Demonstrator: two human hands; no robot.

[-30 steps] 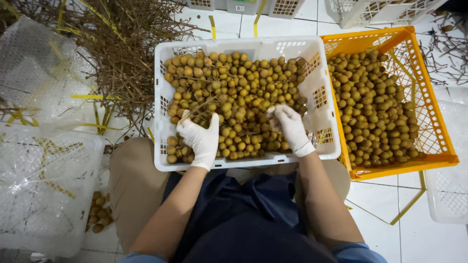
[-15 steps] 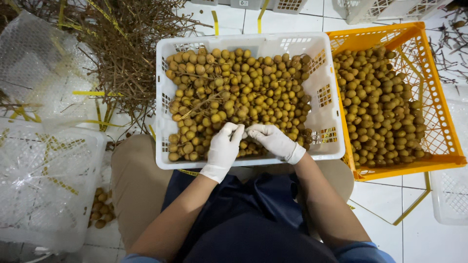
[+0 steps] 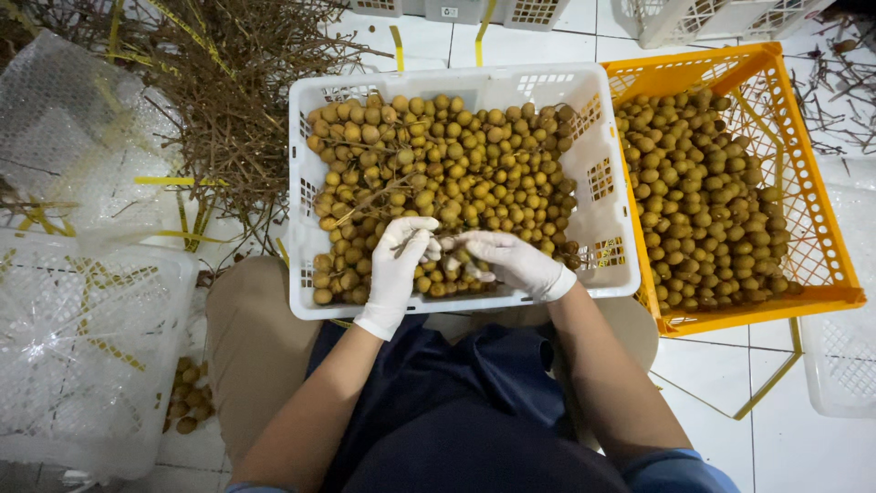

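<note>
White floor tiles (image 3: 776, 438) hold two fruit crates, white (image 3: 456, 87) and orange (image 3: 803, 237); left hand (image 3: 400, 265) and right hand (image 3: 511, 260) pinch a half-hidden twig (image 3: 408, 239) at center.

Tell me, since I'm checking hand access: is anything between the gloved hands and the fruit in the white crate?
Nothing visible. The left hand and right hand already rest on the small brown fruit in the white crate, pinching a twig between them.
</note>
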